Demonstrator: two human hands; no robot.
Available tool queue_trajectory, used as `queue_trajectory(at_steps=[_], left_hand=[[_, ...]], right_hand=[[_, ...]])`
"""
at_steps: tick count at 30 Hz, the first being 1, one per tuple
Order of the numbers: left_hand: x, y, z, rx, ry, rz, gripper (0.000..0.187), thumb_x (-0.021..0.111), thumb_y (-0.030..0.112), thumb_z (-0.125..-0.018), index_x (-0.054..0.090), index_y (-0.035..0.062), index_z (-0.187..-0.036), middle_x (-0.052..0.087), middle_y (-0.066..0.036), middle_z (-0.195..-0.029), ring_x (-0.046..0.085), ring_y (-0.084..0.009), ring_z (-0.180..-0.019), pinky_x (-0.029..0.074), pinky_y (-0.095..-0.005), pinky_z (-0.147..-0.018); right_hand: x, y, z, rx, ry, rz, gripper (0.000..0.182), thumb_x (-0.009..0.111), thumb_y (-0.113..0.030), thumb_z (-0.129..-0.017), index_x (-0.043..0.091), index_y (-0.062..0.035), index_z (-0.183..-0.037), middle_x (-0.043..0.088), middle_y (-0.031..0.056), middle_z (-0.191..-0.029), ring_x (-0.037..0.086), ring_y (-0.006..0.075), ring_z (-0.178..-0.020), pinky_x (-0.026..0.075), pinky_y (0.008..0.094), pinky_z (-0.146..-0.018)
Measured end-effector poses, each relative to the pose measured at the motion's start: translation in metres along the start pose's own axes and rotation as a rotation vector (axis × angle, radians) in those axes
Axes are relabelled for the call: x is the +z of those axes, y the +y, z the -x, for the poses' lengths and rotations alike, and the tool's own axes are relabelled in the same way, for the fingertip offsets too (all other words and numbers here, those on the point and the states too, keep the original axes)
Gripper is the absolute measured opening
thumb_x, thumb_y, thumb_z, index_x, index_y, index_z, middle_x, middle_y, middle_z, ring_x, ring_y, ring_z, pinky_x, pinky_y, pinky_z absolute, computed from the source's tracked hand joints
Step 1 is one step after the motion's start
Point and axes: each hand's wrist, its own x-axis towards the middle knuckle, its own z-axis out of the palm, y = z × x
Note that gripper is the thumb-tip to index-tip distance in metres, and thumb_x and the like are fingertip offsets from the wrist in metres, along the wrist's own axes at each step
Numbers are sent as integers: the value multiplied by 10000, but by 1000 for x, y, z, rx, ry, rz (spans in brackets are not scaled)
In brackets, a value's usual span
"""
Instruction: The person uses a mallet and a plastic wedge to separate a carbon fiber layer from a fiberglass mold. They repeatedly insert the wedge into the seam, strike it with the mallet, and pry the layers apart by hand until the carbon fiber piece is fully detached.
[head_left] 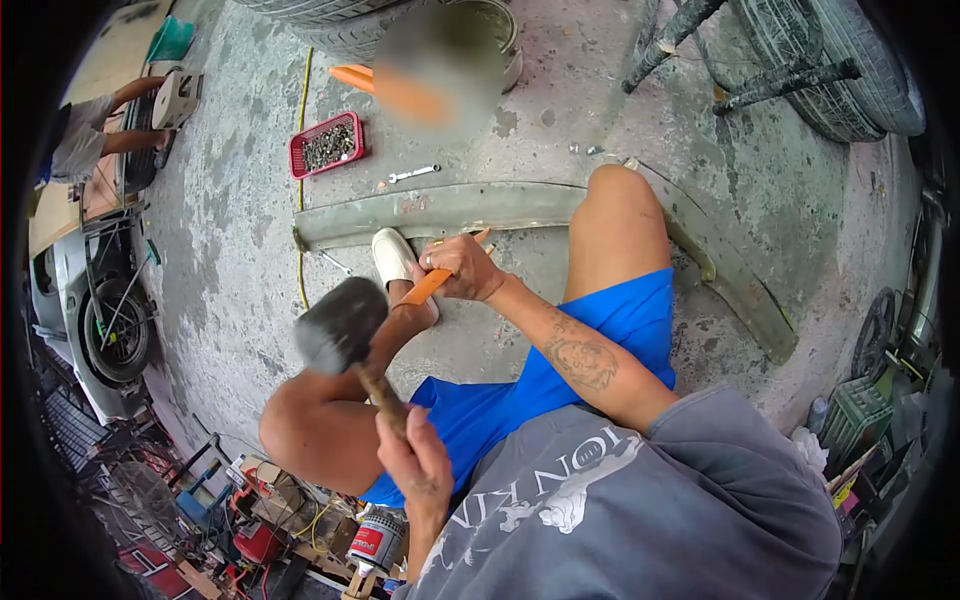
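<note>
My left hand is wrapped round the wooden handle of a rubber mallet, its black head raised above my bent leg. My right hand grips an orange flat bar whose far end meets the near edge of a long grey-green curved strip, which looks like a car bumper piece. That strip lies on the concrete floor, with a light shoe against its near edge and my other knee over its middle. The exact contact under my right hand is hidden.
Beyond the strip are a wrench and a red basket of small metal parts. A second wrench lies near its left end. Tyres stand behind. Another person's hand shows at upper left. Tools and a can crowd the lower left.
</note>
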Motion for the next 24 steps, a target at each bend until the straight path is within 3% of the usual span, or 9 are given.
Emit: queue_trajectory(at_steps=[3, 6, 8, 13, 20, 24], left_hand=[[3, 18, 19, 133, 263, 255, 289, 518, 281, -1020, 441, 3, -1009, 431, 0, -605, 399, -58, -439, 320, -210, -377], [-2, 8, 22, 206, 219, 286, 312, 510, 306, -1022, 436, 4, -1011, 428, -10, -610, 387, -56, -437, 313, -199, -380], [-8, 8, 20, 166, 173, 264, 332, 502, 322, -1025, 436, -3, -1014, 436, -20, -622, 391, -57, -440, 322, -200, -385], [-11, 8, 17, 101, 213, 274, 328, 498, 326, -1029, 448, 2, -1019, 445, -23, -641, 405, -68, -424, 330, -209, -364], [-16, 9, 17, 11, 267, 295, 306, 495, 313, -1033, 450, 10, -1043, 442, -25, -638, 395, -65, -414, 324, -211, -356], [-16, 10, 16, 0, 269, 296, 297, 491, 318, -1035, 450, 23, -1043, 432, -19, -623, 386, -62, -415, 318, -211, -357]], right_hand=[[1, 1, 2, -7, 22, 11, 307, 719, -146, -791, 524, -64, -569, 554, 116, -577, 581, 313, -530, 452, 411, -502], [13, 7, -4, -43, 9, 8, 306, 716, -86, -786, 497, -59, -574, 539, 114, -540, 567, 311, -497, 435, 402, -481], [33, 13, -12, -134, 18, -40, 330, 692, -232, -821, 540, -96, -562, 555, 84, -550, 586, 305, -528, 465, 423, -500], [71, 6, -35, -37, -65, 38, 334, 685, -283, -823, 602, -115, -547, 607, 113, -566, 618, 317, -532, 475, 426, -487], [66, 4, -32, 32, -131, 26, 360, 673, -310, -843, 597, -98, -563, 601, 130, -571, 604, 341, -531, 480, 439, -527], [64, 6, -30, 50, -52, -30, 380, 718, -272, -826, 566, -76, -538, 565, 121, -541, 582, 337, -512, 455, 432, -490]])
